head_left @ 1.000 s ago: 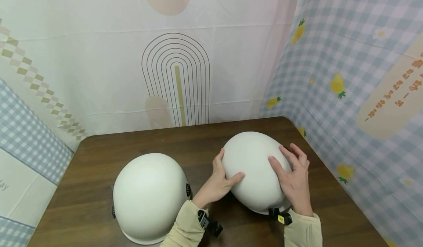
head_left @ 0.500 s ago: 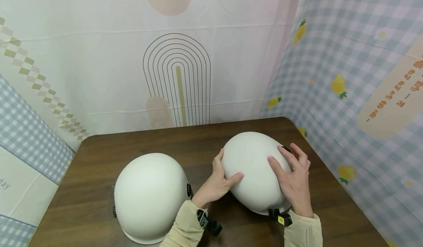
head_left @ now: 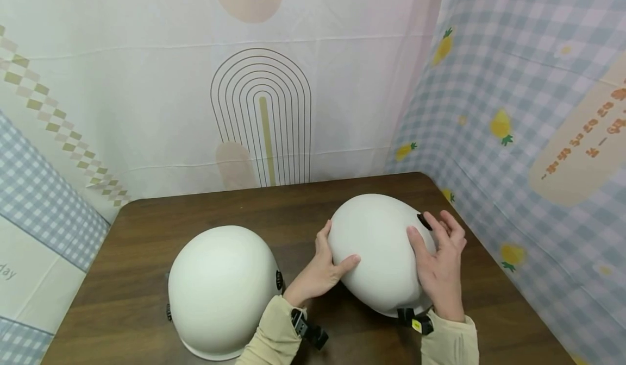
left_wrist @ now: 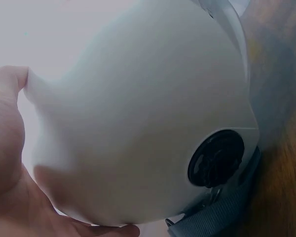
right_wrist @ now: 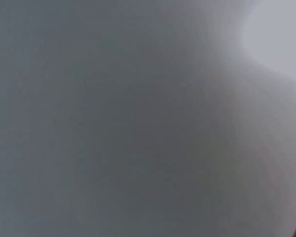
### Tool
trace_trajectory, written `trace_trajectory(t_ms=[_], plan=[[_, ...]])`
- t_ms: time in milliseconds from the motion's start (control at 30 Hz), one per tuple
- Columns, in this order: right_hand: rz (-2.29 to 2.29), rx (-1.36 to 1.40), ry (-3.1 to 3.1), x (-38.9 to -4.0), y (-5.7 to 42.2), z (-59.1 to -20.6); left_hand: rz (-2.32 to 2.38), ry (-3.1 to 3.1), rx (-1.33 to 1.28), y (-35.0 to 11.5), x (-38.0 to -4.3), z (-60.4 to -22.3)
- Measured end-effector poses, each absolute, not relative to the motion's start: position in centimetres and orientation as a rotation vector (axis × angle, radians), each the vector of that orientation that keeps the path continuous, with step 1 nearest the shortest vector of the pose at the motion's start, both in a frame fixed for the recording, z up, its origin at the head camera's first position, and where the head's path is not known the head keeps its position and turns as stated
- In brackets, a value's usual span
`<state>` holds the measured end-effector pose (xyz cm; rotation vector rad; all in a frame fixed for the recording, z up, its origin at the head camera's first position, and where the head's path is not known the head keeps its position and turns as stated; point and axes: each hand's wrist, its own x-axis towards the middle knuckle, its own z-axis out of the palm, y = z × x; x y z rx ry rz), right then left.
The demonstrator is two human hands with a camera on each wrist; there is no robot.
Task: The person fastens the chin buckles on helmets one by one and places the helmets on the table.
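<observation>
One white helmet, smooth-domed, right of centre

Location: right of centre in the head view, dome up, at the desk. How fully the lower rim rests there cannot be told from these angles.

Grip, left hand: clamped on the helmet's left side, thumb on the near face, fingers bent round the far one.

Grip, right hand: bent round the right side, thumb against the dome, fingertips beside a black disc towards the upper right of the helmet. Pressure cannot be told; the right wrist view is a close grey blur.

Fittings: ribbed black knob, lower right of the left wrist view; grey webbing strap below it.

Handling, as judged: stiff shell, probably light for its bulk, unlikely to dent under the fingers. The glossy curve looks slippery to a one-sided hold and could roll out of it; the finish may scratch. The strap is soft and may trail or snag.

Best hold: both hands on opposite sides, low near the rim where the curve steepens, clear of knob and disc.

Companion piece: second helmet, similar, lower left of centre, apart from the first, untouched by either palm.
</observation>
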<state>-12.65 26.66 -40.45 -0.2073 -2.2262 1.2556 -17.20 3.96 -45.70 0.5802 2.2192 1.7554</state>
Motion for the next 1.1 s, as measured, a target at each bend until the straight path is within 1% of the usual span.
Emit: trace_trajectory(t_ms=[533, 733, 833, 1033, 1100], plan=[[1.177, -0.252, -2.352, -12.1, 26.8, -40.0, 1.761, 2.207, 0.592, 3.8, -17.2, -45.7], [1.183, -0.254, -2.401, -11.9, 27.0, -39.6, 1.721, 2.24, 0.581, 3.1, -17.4, -45.2], [1.199, -0.269, -2.41, -11.7, 27.1, -39.4, 1.71, 2.252, 0.63, 2.8, -17.6, -44.7], [1.208, -0.287, -2.446, -11.5, 27.2, -39.3, 1.71, 2.247, 0.844, 2.4, -17.6, -43.6], [1.205, -0.286, -2.451, -11.4, 27.1, -39.3, 1.713, 2.257, 0.869, 2.4, -17.5, -43.3]])
